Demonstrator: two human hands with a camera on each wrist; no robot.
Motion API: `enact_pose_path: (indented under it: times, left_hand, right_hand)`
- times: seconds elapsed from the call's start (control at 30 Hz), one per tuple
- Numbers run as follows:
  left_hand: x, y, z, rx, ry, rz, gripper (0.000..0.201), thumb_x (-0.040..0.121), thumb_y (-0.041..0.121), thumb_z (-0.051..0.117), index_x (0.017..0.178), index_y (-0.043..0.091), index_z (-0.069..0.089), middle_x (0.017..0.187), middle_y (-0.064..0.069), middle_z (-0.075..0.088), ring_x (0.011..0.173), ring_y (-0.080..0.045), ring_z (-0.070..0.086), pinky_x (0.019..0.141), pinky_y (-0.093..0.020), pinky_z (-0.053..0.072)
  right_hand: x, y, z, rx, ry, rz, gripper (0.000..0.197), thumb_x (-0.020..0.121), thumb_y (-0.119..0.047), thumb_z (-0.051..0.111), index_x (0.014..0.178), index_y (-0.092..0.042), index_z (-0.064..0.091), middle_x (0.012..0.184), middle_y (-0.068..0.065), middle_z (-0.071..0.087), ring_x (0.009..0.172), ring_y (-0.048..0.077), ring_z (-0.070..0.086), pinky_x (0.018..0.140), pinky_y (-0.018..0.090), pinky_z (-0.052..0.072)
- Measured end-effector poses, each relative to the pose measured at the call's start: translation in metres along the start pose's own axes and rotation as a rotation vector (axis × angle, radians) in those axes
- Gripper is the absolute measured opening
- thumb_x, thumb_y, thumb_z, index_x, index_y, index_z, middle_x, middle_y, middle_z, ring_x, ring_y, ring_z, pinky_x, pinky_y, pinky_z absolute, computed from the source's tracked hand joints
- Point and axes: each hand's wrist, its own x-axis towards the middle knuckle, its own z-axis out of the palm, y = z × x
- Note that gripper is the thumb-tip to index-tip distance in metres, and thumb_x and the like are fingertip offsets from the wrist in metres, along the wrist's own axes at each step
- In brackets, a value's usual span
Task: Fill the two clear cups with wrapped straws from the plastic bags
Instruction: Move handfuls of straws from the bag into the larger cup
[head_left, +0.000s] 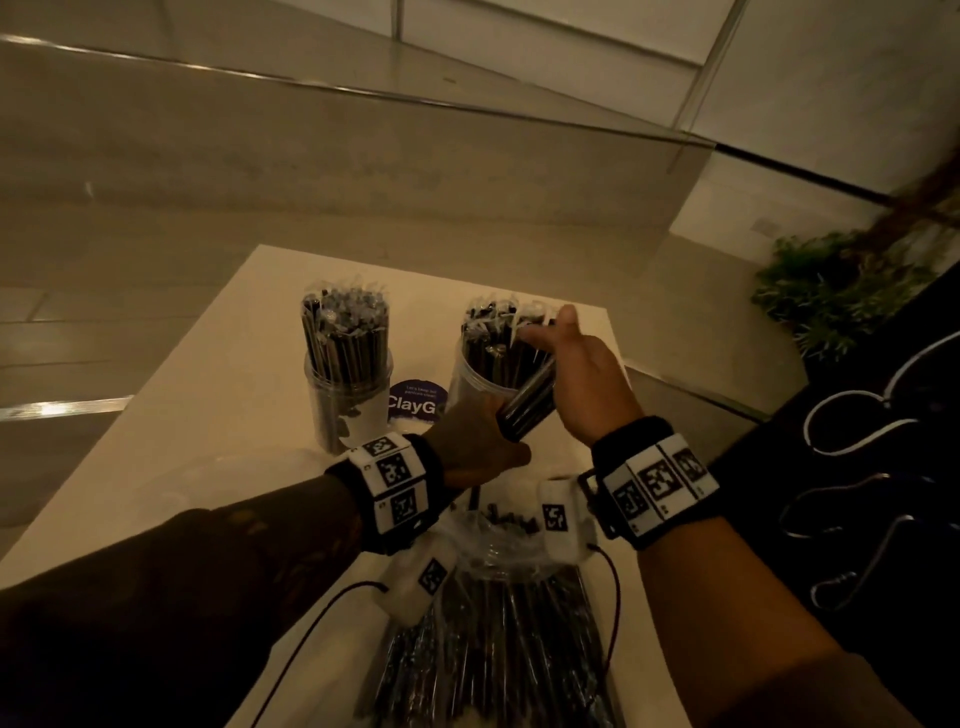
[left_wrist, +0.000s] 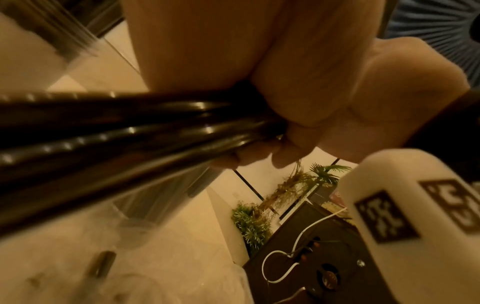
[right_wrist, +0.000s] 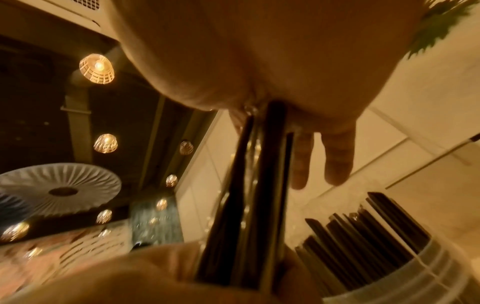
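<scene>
Two clear cups stand on the white table (head_left: 218, 364), both holding black wrapped straws: the left cup (head_left: 347, 415) is packed, and the right cup (head_left: 465, 382) (right_wrist: 426, 273) holds several. My left hand (head_left: 478, 441) (left_wrist: 298, 107) grips the lower end of a bundle of wrapped straws (head_left: 525, 405) (left_wrist: 130, 133) (right_wrist: 246, 185), tilted beside the right cup's near rim. My right hand (head_left: 587, 384) (right_wrist: 259, 51) lies with its palm against the bundle's upper part. Its fingers (right_wrist: 337, 156) are straight and reach over the cup, and the thumb points up.
An open plastic bag of black straws (head_left: 493, 639) lies at the table's near edge under my wrists. A round purple sticker (head_left: 413, 402) sits between the cups. A crumpled clear bag (head_left: 223, 473) is at the left. A glass barrier stands behind the table, with plants (head_left: 831, 296) to the right.
</scene>
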Motion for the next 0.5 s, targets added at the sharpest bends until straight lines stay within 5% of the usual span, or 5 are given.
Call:
enact_pose_path:
  times: [0.07,0.17,0.33,0.4,0.5]
  left_hand:
    - [0.003,0.005,0.002,-0.019,-0.002,0.034,0.022,0.080,0.017,0.068,0.092,0.001,0.059,0.080,-0.015,0.063,0.067,-0.020,0.058,0.064,-0.034,0.049]
    - [0.005,0.008,0.005,-0.058,-0.006,0.047,0.015,0.083,0.015,0.064,0.084,0.002,0.057,0.069,-0.010,0.055,0.057,-0.016,0.051,0.054,-0.027,0.042]
    - [0.010,0.015,0.006,-0.138,0.041,0.204,0.009,0.085,0.007,0.059,0.092,0.002,0.058,0.068,-0.004,0.055,0.057,-0.005,0.054,0.056,-0.020,0.046]
    - [0.011,0.018,0.009,-0.093,0.063,0.448,0.019,0.086,0.005,0.057,0.105,0.000,0.059,0.081,0.004,0.060,0.075,0.007,0.058,0.071,-0.011,0.049]
    - [0.016,0.004,0.005,0.061,0.152,0.457,0.055,0.075,0.027,0.068,0.123,0.006,0.054,0.108,-0.006,0.063,0.095,-0.017,0.061,0.081,-0.025,0.052]
  right_hand:
    - [0.000,0.001,-0.003,0.073,0.046,0.001,0.068,0.102,-0.048,0.012,0.117,-0.015,0.069,0.124,-0.001,0.065,0.109,0.002,0.051,0.081,0.005,0.032]
    - [0.001,0.006,-0.002,0.092,0.025,-0.013,0.063,0.103,-0.049,0.019,0.106,-0.015,0.072,0.110,-0.002,0.069,0.100,0.004,0.059,0.086,0.013,0.039]
    - [-0.003,0.023,0.008,0.467,0.193,0.040,0.010,0.086,-0.024,0.070,0.091,-0.015,0.068,0.088,0.000,0.069,0.085,0.011,0.067,0.075,0.030,0.054]
    - [-0.009,0.030,0.024,0.423,0.169,0.088,0.008,0.082,-0.010,0.074,0.080,-0.017,0.069,0.080,0.003,0.072,0.077,0.012,0.070,0.070,0.030,0.056]
    - [-0.008,0.020,0.023,0.479,0.302,0.077,0.018,0.082,-0.005,0.069,0.071,-0.018,0.064,0.076,0.009,0.073,0.077,0.024,0.072,0.076,0.042,0.060]
